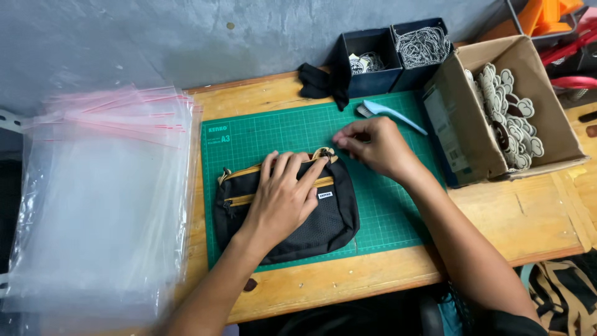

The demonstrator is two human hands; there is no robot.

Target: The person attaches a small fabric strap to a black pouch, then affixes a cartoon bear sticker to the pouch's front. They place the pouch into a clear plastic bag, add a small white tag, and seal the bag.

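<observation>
A black pouch [323, 227] with yellow zipper trim lies on a green cutting mat [385, 205]. My left hand [283, 199] rests flat on top of the pouch, fingers spread and pointing toward its upper zipper. My right hand [373, 146] hovers just right of the pouch's top corner, fingertips pinched together near the zipper pull [324, 152]; whether it holds something small I cannot tell.
A thick stack of clear zip bags [99, 199] covers the table's left end. Two dark bins [373, 59] of ball chains stand at the back, a light blue tool [395, 112] before them. A cardboard box [547, 118] of white tags sits right.
</observation>
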